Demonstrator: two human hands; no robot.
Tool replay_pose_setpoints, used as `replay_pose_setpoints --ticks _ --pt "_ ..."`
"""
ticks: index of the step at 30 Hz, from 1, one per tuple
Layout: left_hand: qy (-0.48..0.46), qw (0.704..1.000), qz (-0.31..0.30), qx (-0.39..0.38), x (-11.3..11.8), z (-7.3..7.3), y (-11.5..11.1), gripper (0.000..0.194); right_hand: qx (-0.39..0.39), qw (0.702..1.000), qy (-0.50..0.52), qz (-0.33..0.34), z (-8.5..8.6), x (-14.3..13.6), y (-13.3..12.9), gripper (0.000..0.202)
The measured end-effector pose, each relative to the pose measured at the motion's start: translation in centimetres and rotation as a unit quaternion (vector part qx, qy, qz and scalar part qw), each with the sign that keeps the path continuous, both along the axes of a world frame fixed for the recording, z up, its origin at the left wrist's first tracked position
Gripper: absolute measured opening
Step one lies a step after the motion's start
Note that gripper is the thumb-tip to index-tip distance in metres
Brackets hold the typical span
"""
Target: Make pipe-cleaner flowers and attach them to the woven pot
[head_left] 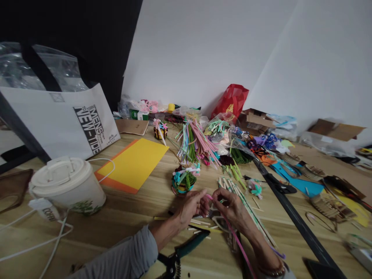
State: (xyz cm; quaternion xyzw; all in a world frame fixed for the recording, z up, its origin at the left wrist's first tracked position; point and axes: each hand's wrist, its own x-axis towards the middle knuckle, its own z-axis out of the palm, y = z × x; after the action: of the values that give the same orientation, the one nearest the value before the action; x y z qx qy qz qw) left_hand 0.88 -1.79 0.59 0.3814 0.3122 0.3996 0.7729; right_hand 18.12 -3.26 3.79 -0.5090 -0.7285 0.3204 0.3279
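Pink fuzzy stem (235,234): located between the two hands, above the near middle of the table (116,244), with its free length hanging down along the right wrist toward the lower edge of view. Left hand (193,207): fingers curled, tips closed at the upper end of the stem. Right hand (232,205): thumb and fingers pinching the stem just beside the left fingertips. The step in hand appears to be bending or shaping this end. The next move would call for one steady pinch, with the other free to turn the stem.

Surroundings, left to right: white bag (52,124) standing upright behind a lidded cup (66,186); white cable (62,232) beside the cup; yellow sheet (142,157) overlapping an orange sheet (117,186); pliers (192,243) lying below the left hand; small decorated pot (184,180) just beyond that hand; bundle of fuzzy stems (193,143) farther back; bundle of sticks (250,209) near the right hand; blue sheet (299,182) past a dark strip (293,213).

Obstructions: the pliers and loose sticks (200,222) underneath could catch the forearms; a metal tool under the hands is partly hidden and cannot be identified.
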Motion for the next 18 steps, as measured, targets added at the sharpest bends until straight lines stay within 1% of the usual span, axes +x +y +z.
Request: replay_pose_setpoints --ticks 1,3,6,8,10,14,18 --pt "-0.004 1.0 -0.011 -0.003 0.0 0.0 0.0 0.043 0.02 1.0 -0.022 0.003 0.2 -0.1 -0.2 0.016" --pt "-0.005 1.0 -0.026 0.0 -0.1 -0.2 0.0 0.037 0.054 0.997 -0.055 0.018 0.8 -0.4 -0.5 0.016" --pt "0.006 0.999 -0.026 0.018 -0.1 -0.4 -0.1 0.024 0.064 0.995 -0.065 0.034 1.3 -0.8 -0.8 0.017" --pt "0.01 0.999 -0.02 0.023 -0.1 -0.3 -0.1 0.021 0.044 0.997 -0.053 0.031 1.2 -0.8 -0.7 0.016" --pt "0.01 0.999 -0.014 0.028 -0.1 -0.2 -0.1 0.02 0.007 0.999 -0.035 0.031 0.9 -0.5 -0.5 0.017" --pt "0.025 0.999 -0.006 0.041 -0.1 0.1 -0.1 0.026 -0.073 0.996 -0.013 0.04 -0.1 0.3 0.1 0.027" --pt "0.048 0.997 0.015 0.065 -0.1 0.0 -0.1 0.033 -0.123 0.99 0.057 0.029 -0.9 0.9 0.4 0.037"
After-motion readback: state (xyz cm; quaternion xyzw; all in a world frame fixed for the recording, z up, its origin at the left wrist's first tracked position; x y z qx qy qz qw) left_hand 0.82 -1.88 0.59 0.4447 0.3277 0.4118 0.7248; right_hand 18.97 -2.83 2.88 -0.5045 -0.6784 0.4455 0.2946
